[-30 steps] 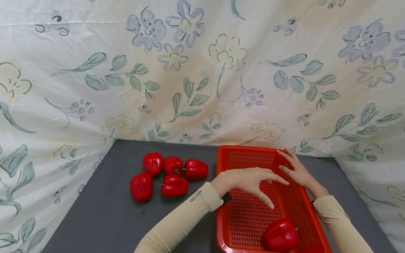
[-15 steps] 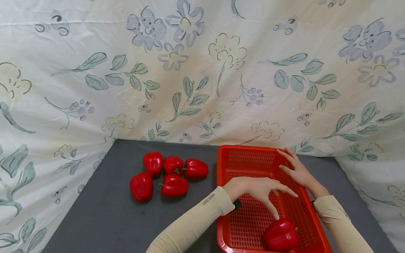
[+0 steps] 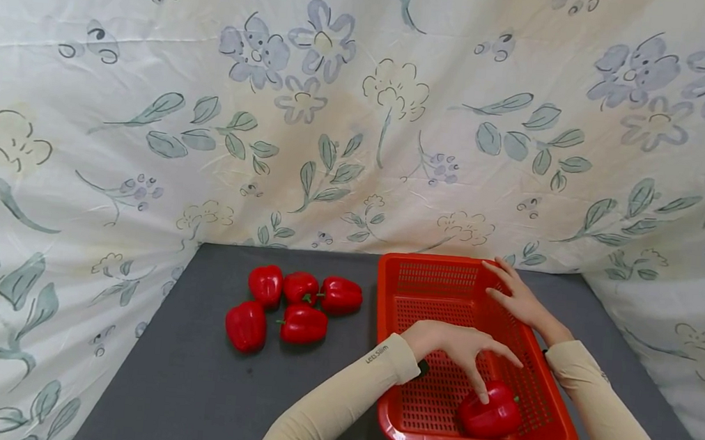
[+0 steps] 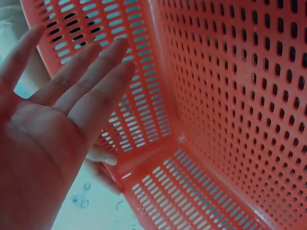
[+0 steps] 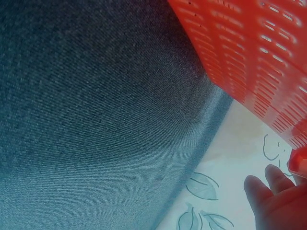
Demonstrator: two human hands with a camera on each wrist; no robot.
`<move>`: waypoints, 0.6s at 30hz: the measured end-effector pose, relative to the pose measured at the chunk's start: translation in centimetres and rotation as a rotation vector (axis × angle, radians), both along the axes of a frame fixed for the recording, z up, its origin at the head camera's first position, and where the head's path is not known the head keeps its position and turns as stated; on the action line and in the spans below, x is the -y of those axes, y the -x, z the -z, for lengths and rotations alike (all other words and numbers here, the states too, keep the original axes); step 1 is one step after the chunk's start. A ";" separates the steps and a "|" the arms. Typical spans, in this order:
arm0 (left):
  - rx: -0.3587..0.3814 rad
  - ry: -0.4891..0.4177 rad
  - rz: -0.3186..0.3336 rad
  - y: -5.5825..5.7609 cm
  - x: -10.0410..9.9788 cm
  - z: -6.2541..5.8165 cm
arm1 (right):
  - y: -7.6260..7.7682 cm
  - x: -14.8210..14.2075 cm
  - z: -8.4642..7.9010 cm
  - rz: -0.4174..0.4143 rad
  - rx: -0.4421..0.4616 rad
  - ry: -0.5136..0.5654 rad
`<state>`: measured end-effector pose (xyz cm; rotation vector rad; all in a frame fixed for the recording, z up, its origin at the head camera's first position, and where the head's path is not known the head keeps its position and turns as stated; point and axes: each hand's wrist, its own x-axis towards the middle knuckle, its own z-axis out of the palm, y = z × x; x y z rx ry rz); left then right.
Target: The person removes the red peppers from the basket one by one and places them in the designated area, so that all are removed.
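A red bell pepper (image 3: 491, 417) lies in the near right part of the red plastic basket (image 3: 415, 436). My left hand (image 3: 458, 344) reaches over the basket from the left. Its thumb overlaps the pepper in the head view; whether it touches cannot be told. In the left wrist view the left hand (image 4: 43, 143) has extended, spread fingers and a bare palm. At the far right corner, my right hand (image 3: 520, 301) holds the basket's rim. Part of the right hand (image 5: 278, 201) shows outside the basket wall (image 5: 254, 52) in the right wrist view.
Left of the basket, several red bell peppers (image 3: 304, 324) lie grouped on the dark grey table (image 3: 187, 387). A floral cloth (image 3: 360, 130) hangs behind the table and along both sides.
My left hand has moved right and toward the near side, lowering over the pepper in the basket. The right hand keeps its place on the rim.
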<state>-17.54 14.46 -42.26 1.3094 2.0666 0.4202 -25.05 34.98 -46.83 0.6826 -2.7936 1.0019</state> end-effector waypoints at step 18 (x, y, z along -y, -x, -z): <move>0.116 0.154 0.012 -0.2 -1.5 1.9 | 0.0 0.0 -0.1 0.002 0.017 0.001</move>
